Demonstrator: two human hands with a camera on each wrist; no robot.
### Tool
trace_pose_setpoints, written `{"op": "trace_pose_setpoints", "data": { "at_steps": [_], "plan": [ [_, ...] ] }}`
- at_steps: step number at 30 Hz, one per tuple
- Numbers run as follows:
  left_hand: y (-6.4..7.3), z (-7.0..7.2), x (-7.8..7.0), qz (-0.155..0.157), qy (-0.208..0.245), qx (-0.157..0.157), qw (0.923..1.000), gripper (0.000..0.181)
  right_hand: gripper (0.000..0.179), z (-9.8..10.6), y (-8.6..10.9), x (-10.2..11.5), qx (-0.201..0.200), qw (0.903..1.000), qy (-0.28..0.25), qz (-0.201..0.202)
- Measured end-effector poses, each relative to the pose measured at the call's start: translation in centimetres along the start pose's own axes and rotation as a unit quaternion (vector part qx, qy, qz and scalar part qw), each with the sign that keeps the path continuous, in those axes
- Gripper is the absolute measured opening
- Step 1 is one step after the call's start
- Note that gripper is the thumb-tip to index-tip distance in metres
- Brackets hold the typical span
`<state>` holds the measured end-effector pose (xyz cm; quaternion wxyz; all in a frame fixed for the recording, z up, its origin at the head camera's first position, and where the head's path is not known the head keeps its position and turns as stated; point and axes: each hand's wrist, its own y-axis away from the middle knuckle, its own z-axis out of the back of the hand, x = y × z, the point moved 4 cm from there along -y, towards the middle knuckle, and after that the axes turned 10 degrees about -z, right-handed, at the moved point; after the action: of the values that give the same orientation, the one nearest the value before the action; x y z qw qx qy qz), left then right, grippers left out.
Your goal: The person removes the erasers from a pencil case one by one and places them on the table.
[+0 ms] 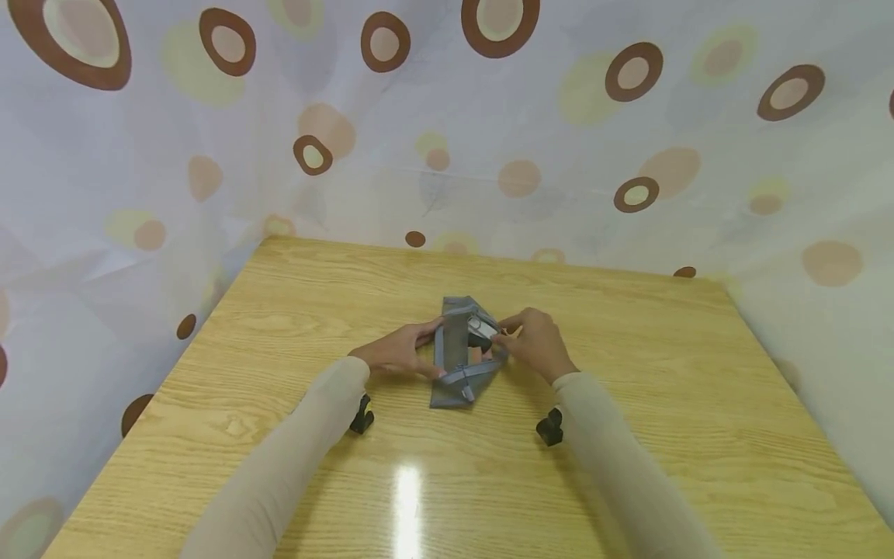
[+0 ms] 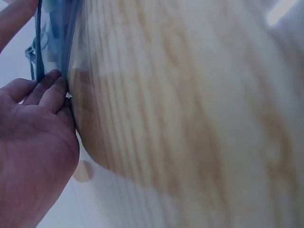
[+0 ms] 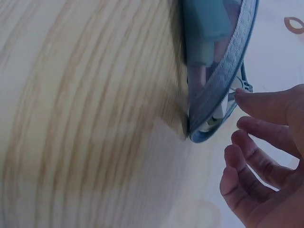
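A grey-blue zippered pouch (image 1: 455,345) with see-through sides lies on the table, its mouth spread apart. My left hand (image 1: 400,349) holds its left side, thumb near and fingers far; in the left wrist view those fingers (image 2: 53,92) touch the pouch's lower edge. At the opening's right end, my right hand (image 1: 536,341) pinches the end of a small white-and-silver item (image 1: 482,328), whose exact kind is unclear. The right wrist view has the thumb against a pale part at the zipper edge. A dark item (image 1: 479,341) shows inside the pouch; a zipper pull (image 1: 468,393) hangs at the near end.
The wood-grain table (image 1: 670,404) extends around the pouch on all sides. Behind it hangs a pale curtain (image 1: 433,93) with brown and yellow circles. Black wrist mounts (image 1: 550,427) sit under both sleeves. A bright reflection lies on the table's near part.
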<state>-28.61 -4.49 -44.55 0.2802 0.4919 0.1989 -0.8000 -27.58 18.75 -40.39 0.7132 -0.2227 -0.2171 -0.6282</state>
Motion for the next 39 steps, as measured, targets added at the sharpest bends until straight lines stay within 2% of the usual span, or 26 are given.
{"op": "trace_pose_setpoints", "data": {
  "at_steps": [5, 14, 19, 25, 39],
  "plan": [
    [-0.1, -0.2, 0.2, 0.001, -0.008, 0.002, 1.0000, 0.104, 0.029, -0.5, -0.2, 0.1, -0.014, 0.9997, 0.012, -0.013],
    [0.1, -0.4, 0.2, 0.015, 0.003, -0.002, 0.9999, 0.105, 0.029, -1.2, -0.1, -0.1, -0.011, 0.9988, 0.033, -0.034],
    [0.2, -0.3, 0.1, 0.009, 0.004, -0.001, 0.9999, 0.104, 0.027, -1.5, -0.1, -0.3, -0.006, 0.9988, 0.027, -0.041],
    [0.4, -0.3, 0.1, 0.020, 0.014, -0.005, 0.9997, 0.103, 0.025, -1.6, -0.2, -0.4, -0.001, 0.9989, 0.015, -0.045],
    [0.2, 0.0, 0.1, 0.018, 0.010, -0.006, 0.9998, 0.103, 0.029, -1.6, -0.5, -0.3, -0.003, 0.9978, 0.007, -0.066]
  ]
}}
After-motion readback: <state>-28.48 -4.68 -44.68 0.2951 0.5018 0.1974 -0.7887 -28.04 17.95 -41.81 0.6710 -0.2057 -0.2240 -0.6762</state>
